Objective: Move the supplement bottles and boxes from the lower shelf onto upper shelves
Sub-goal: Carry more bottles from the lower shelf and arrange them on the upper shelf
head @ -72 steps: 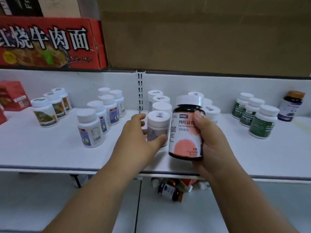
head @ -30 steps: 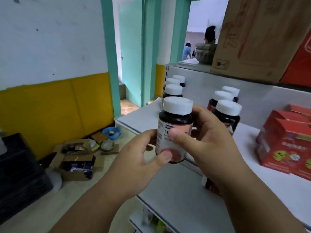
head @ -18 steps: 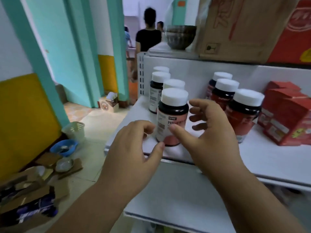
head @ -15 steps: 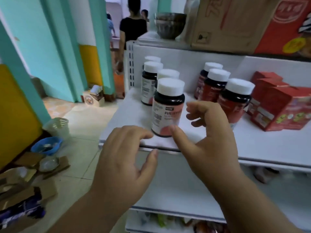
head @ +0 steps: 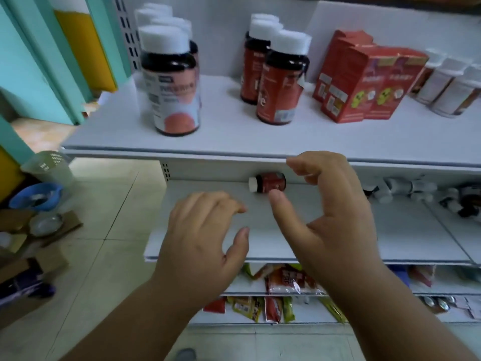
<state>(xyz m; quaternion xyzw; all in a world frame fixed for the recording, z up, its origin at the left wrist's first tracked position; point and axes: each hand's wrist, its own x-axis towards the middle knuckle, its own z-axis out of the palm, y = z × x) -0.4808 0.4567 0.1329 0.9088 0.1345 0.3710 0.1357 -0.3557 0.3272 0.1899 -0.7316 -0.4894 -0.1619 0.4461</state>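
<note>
Lower shelf (head: 338,238) under both empty, loosely spread hands; right hand (head: 330,214) nears fallen red bottle (head: 268,182) just beyond its thumb, probably next grab; left hand (head: 205,241) idle.

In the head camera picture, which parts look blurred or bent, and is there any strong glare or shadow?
Head view: motion blur smears the front bottle with the pink label and the red boxes, so their print is unreadable; the wide lens bows the upper shelf edge; light is soft and even, without hard glare; the lying red bottle sits in dim shade under that shelf; both hands look fairly sharp.
</note>
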